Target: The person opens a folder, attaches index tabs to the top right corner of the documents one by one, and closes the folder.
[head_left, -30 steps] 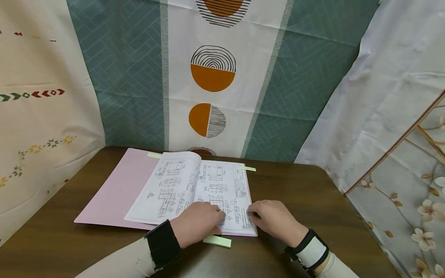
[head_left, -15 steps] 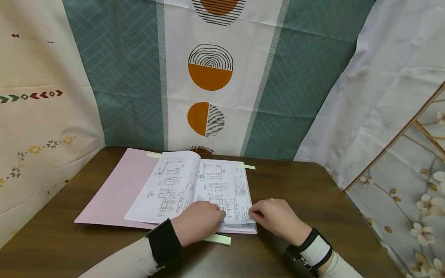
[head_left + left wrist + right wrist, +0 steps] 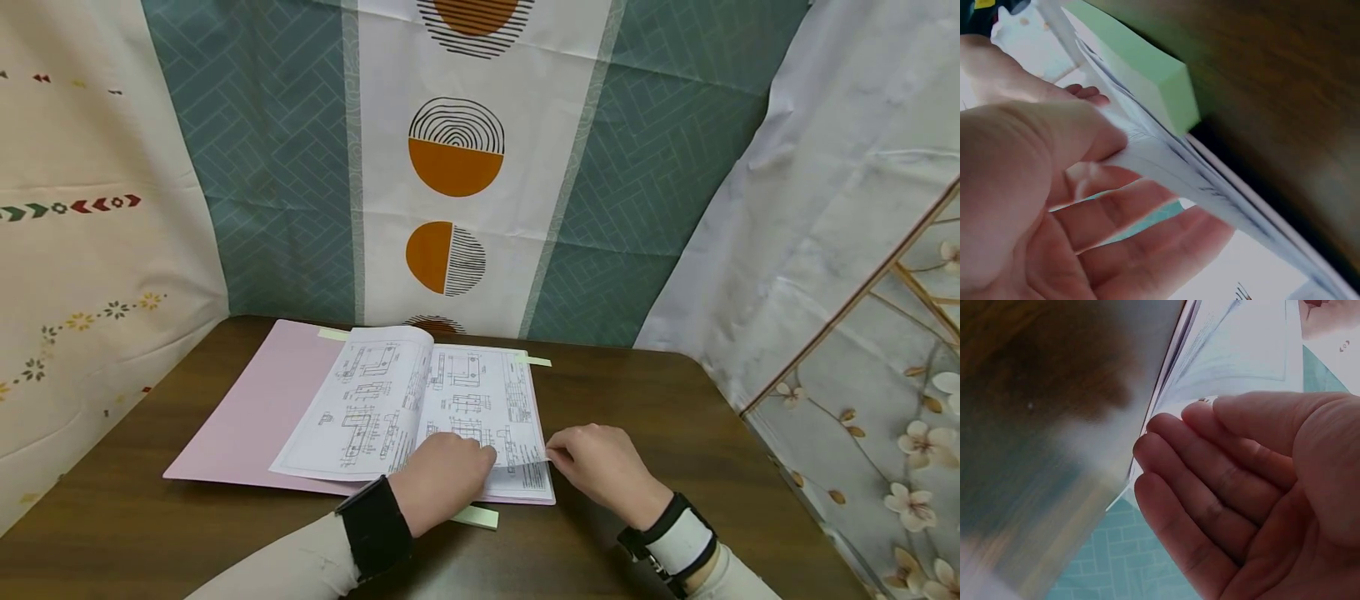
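Observation:
A booklet of technical drawings lies spread in a pink folder, one leaf turned to the left. My right hand pinches the lower right corner of the right-hand page between thumb and index finger; its other fingers are loosely bent in the right wrist view. At the near edge, my left hand holds the same page, thumb above and fingers beneath in the left wrist view. That near edge is lifted, and printed sheets show below it. A pale green sticky-note pad sits by the near edge, partly behind the left hand.
Green paper tabs stick out at the far edge, a right tab and a left tab. The brown wooden table carries everything. Patterned cloths hang behind, including a green and white curtain, and at both sides.
The page's near right corner has risen off the sheets below, moving up and away with the right hand. The left hand has shifted slightly right along the near edge.

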A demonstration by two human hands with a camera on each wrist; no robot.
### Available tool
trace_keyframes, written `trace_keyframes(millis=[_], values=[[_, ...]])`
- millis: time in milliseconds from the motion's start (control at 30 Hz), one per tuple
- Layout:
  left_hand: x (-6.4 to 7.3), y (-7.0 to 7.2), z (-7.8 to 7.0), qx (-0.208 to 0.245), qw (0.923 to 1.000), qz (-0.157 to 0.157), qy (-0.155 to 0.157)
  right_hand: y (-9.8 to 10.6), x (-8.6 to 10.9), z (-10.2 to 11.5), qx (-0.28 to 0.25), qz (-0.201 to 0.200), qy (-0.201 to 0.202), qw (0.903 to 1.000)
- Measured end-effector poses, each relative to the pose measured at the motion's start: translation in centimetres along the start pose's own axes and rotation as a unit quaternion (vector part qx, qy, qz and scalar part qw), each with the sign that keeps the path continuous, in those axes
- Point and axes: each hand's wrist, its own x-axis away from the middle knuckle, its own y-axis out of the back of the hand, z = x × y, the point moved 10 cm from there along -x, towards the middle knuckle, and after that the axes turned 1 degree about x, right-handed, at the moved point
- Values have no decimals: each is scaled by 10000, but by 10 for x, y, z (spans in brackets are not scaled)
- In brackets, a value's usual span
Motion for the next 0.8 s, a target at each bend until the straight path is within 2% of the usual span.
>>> trace_keyframes(millis=[167, 267, 400, 467, 633, 800], values=[[1, -1, 10, 393, 9989, -19, 243, 4, -1, -2, 22, -73, -22, 10000], [2, 3, 11, 520, 9982, -92, 285, 3, -1, 5, -87, -25, 301, 9995], [6, 6, 10, 361, 9988, -309, 148, -5, -1, 22, -337, 197, 1017, 9941], [10, 11, 10, 192, 9983, -546, 45, -9, -1, 28, -437, 314, 1245, 9908], [18, 24, 12, -102, 9938, -1103, -83, -14, 0, 35, -454, 349, 1475, 9874], [25, 28, 15, -160, 9940, -1074, -103, -14, 1, 36, -348, 276, 1477, 9880]])
